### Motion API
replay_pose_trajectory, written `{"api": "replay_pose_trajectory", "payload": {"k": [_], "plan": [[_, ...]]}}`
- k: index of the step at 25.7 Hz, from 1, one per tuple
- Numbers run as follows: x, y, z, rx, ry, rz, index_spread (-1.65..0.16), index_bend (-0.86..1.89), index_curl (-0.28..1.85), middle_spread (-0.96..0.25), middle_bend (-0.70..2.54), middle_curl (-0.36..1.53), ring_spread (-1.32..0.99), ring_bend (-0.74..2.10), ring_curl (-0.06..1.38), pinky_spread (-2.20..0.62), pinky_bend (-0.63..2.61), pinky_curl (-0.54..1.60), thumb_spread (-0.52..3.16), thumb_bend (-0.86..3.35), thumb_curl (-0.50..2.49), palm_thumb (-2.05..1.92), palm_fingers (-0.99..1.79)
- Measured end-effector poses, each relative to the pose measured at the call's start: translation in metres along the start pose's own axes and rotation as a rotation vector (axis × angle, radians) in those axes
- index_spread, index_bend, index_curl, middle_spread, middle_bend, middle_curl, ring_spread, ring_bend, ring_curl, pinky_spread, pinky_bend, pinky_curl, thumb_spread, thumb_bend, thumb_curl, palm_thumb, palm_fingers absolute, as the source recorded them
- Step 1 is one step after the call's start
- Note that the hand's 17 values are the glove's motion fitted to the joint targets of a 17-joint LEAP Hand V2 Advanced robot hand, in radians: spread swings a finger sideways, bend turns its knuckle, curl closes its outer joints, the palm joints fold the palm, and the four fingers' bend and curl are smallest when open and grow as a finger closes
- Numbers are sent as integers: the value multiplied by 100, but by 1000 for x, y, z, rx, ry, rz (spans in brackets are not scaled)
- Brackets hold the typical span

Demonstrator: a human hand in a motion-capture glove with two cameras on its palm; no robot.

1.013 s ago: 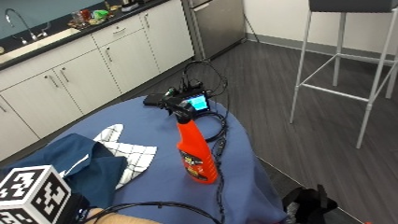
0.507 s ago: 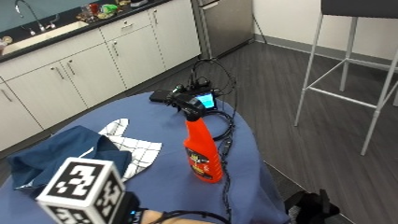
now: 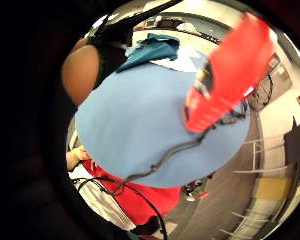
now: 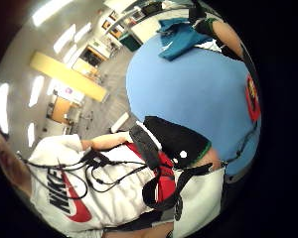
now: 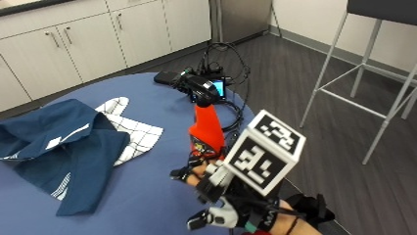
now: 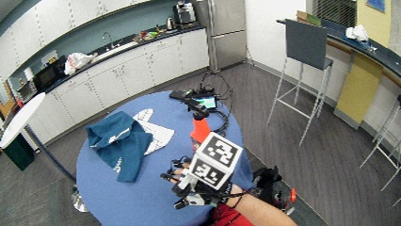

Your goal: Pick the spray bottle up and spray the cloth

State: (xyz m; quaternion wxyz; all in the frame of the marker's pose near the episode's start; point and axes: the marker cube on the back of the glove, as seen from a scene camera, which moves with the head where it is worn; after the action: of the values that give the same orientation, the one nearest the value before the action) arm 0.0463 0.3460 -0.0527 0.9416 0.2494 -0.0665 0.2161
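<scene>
A: Is the right hand (image 5: 224, 196) on the spray bottle (image 5: 206, 128) yet?

B: No. The bottle stands upright on the bench (image 5: 150, 191) just ahead of the grip, fingers spread for the reach. The cloth (image 5: 68, 142) lies well aside, ready for spraying.

Office break kitchen, white cabinets (image 6: 134, 75), refrigerator (image 6: 227, 28), bar stools (image 6: 305, 56)

spray bottle (image 5: 207, 125): 1 | cloths (image 5: 62, 144): 2 | stool (image 5: 384, 54): 1
</scene>
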Motion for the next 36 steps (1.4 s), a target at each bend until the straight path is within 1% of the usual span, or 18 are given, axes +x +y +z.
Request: {"api": "replay_pose_trajectory", "payload": {"k": [4,8,12,17,22,30,36], "plan": [[47,14,-27,122,-203,120,-36,14,25,-6,35,34,1,26,28,19,36,24,111,-1,22,44,73],[83,20,-35,169,-431,254,-35,13,25,-6,35,34,0,27,29,18,36,24,113,4,25,56,77],[115,16,-32,207,-559,352,-35,14,26,-6,33,35,0,27,30,18,37,25,113,3,26,59,78],[148,4,-20,230,-739,379,-34,14,27,-6,32,35,0,26,31,17,36,26,112,0,27,60,79],[168,-9,-1,145,-875,394,-34,14,27,-6,30,36,-1,25,31,16,36,27,111,-1,27,61,80],[182,-36,29,10,-983,375,-34,14,27,-6,28,37,0,23,32,18,35,27,107,-2,28,60,77],[173,-49,45,-35,-1001,340,-35,12,27,-7,28,37,0,23,33,21,33,28,101,-3,28,58,72]]}}
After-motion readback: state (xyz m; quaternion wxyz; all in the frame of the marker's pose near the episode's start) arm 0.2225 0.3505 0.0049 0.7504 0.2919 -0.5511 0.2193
